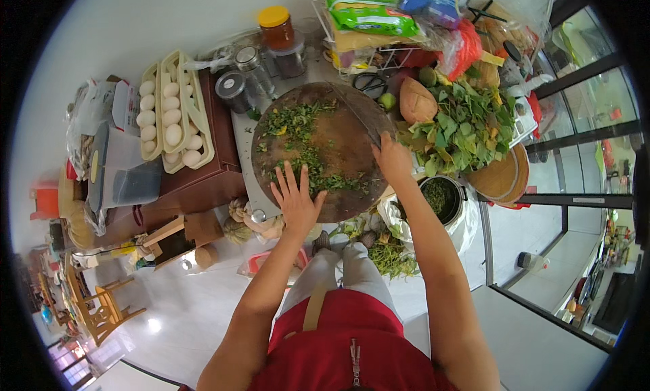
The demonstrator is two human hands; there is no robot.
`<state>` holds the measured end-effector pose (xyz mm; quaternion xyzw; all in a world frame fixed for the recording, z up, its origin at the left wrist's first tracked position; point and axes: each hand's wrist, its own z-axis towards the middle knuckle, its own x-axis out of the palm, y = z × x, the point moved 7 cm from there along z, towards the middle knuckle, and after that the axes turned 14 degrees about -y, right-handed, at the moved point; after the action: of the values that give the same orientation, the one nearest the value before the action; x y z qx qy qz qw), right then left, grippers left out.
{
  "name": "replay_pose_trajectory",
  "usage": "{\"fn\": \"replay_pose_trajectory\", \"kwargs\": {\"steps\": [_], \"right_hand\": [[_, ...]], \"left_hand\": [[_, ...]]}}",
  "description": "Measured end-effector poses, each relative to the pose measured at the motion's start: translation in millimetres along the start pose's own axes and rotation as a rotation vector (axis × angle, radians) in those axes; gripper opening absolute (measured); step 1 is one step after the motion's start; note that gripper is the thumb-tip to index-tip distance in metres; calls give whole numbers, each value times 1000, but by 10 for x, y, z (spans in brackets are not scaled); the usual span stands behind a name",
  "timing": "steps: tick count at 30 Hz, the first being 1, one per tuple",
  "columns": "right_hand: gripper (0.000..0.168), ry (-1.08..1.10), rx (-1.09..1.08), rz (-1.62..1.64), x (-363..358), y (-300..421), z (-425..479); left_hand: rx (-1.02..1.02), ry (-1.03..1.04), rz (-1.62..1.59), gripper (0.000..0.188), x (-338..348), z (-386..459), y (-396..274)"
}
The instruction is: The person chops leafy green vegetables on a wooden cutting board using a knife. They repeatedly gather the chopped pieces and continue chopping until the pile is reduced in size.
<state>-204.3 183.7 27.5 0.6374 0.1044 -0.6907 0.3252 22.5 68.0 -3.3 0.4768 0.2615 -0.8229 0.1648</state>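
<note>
Chopped green leaves (289, 124) lie scattered over the left and front parts of a round wooden chopping board (343, 137). My left hand (297, 203) rests palm down with its fingers spread, fingertips at the chopped leaves near the board's front left edge. At the board's right edge, my right hand (393, 160) grips a cleaver-like knife (358, 109). Its dark blade reaches away toward the board's far rim. The handle is hidden in my fingers.
Right of the board lie a heap of leafy greens (457, 122), a brown gourd-like vegetable (417, 100) and a pot of chopped greens (441, 198). Scissors (369, 82) and jars (249, 61) stand behind. Egg cartons (175, 111) are at left, squashes (237, 231) below.
</note>
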Motion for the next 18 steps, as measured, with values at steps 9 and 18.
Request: {"fn": "replay_pose_trajectory", "kwargs": {"steps": [9,18], "right_hand": [[36,62,-414,-39,298,743,527],[32,235,-413,91,16,491,-154]], "left_hand": [[-116,-145,-36,85,-28,407,473],[-257,-184,-143,63,187,656,761]]}}
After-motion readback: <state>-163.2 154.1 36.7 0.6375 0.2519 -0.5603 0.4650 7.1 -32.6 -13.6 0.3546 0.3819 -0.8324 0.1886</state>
